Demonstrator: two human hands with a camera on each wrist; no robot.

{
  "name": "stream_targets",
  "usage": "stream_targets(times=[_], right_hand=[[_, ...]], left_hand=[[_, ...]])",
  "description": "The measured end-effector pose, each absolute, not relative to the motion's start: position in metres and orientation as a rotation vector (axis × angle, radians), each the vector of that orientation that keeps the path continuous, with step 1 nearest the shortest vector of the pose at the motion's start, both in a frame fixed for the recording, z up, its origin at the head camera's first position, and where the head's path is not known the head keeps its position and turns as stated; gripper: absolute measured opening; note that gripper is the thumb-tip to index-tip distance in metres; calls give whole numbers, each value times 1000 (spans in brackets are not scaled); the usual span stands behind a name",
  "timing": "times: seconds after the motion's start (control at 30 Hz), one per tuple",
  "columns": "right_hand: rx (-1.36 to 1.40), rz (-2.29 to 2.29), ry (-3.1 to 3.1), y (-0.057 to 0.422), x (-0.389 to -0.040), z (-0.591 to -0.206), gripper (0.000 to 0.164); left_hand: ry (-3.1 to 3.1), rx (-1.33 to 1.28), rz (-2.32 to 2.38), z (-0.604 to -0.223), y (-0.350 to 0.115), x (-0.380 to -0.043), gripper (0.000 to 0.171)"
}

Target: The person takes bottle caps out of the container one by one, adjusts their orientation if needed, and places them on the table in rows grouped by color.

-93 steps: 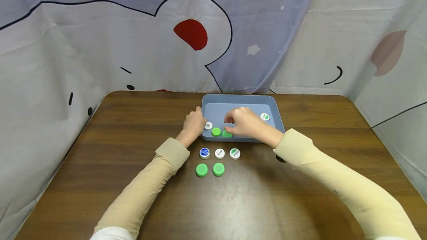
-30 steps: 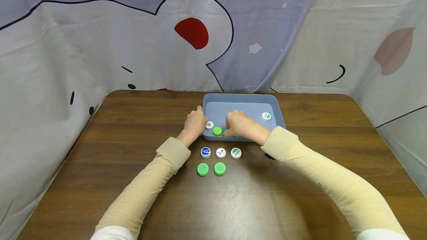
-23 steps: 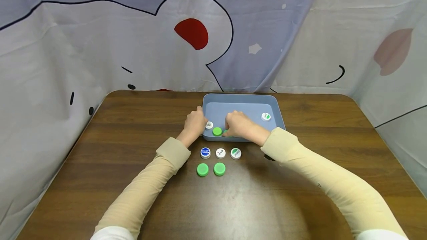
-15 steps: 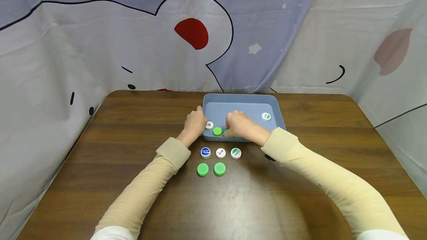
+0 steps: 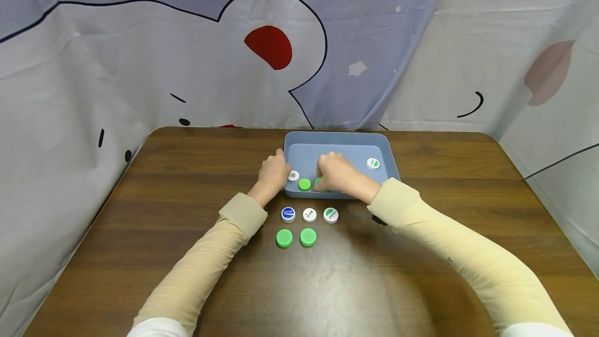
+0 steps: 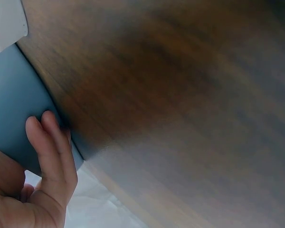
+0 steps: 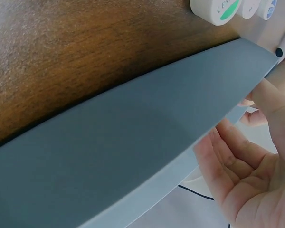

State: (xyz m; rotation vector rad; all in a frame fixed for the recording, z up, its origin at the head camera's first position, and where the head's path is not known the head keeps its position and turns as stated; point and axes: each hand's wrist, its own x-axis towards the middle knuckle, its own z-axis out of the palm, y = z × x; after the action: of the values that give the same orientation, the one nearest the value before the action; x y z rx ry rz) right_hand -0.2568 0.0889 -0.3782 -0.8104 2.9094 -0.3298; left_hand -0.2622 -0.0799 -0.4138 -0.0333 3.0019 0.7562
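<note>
A shallow blue-grey tray (image 5: 339, 140) lies near the far side of the table. My left hand (image 5: 273, 173) grips its left rim; in the left wrist view two fingers (image 6: 50, 147) press against the outer wall. Reaching over the tray's near rim, my right hand (image 5: 338, 171) pinches a green bottle cap (image 5: 318, 181) inside it, mostly covered by the fingers. Left of this cap are another green cap (image 5: 304, 184) and a white cap (image 5: 293, 176) with a square code on it. The near wall hides the right fingertips in the right wrist view.
Before the tray, a row holds a blue-printed cap (image 5: 288, 214), a white cap (image 5: 309, 215) and a green-and-white cap (image 5: 330, 215). Two green caps (image 5: 284, 238) lie nearer. Another green-and-white cap (image 5: 373, 164) sits at the tray's right. A curtain (image 5: 187, 66) hangs behind the table.
My right hand has come down and left to the green cap from above the tray, and in the last half second has risen slightly with it. The left hand stays on the rim.
</note>
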Motion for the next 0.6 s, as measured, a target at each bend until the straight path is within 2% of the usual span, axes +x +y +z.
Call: stream_targets(times=[0.6], right_hand=[[-848, -416, 3010, 91, -244, -361, 12]], left_hand=[[2983, -42, 774, -414, -80, -263, 46]])
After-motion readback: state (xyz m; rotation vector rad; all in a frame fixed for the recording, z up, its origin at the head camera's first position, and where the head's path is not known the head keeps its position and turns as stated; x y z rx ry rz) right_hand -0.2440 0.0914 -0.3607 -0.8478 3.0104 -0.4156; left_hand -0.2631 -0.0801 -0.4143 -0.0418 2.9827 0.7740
